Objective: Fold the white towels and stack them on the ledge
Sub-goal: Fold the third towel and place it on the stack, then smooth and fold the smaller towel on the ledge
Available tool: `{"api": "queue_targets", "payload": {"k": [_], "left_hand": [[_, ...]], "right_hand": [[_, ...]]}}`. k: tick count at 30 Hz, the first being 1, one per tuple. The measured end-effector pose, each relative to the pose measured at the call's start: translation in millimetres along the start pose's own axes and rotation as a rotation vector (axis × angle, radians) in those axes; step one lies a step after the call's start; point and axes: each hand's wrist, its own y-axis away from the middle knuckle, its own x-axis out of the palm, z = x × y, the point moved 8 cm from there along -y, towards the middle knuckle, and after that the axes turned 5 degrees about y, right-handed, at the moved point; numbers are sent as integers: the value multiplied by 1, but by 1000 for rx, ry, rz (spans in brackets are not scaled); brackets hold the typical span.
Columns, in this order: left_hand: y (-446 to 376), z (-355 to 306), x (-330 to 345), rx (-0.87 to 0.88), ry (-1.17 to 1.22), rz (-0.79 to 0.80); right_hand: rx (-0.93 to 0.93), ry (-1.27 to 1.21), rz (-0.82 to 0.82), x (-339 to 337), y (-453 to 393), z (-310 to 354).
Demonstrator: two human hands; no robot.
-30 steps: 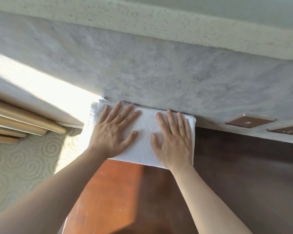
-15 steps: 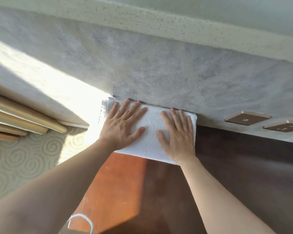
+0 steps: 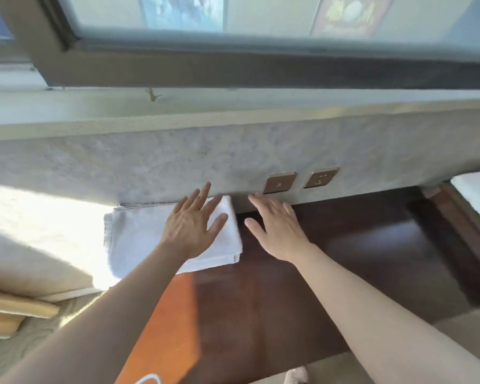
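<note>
The folded towels [image 3: 139,239] lie stacked on the bench [image 3: 344,259], back edge against the wall [image 3: 178,162] (presumably to keep the pile square); the left hand [image 3: 190,228] is above their right part, fingers spread, grasping nothing; the right hand [image 3: 277,231] hovers just beside, likewise released.

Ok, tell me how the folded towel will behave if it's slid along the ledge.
The towel is soft cloth in layers, so it would likely bunch or skew, not move as one block. The ledge looks glossy, so the bottom layer may glide easily. Loose edges at its left end could splay; a flat left hand pressing on top should keep it together.
</note>
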Motion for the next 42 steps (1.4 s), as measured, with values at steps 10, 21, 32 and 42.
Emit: {"api": "queue_targets", "payload": {"k": [10, 21, 32, 42], "left_hand": [[-35, -291, -4, 280, -22, -88], [-27, -644, 124, 562, -13, 50], [-109, -820, 229, 709, -30, 137], [-221, -904, 327, 660, -74, 277]], "right_hand": [[179, 58, -297, -151, 151, -210], [482, 34, -380, -210, 378, -454], [697, 3, -339, -216, 454, -655], [781, -109, -216, -202, 437, -810]]}}
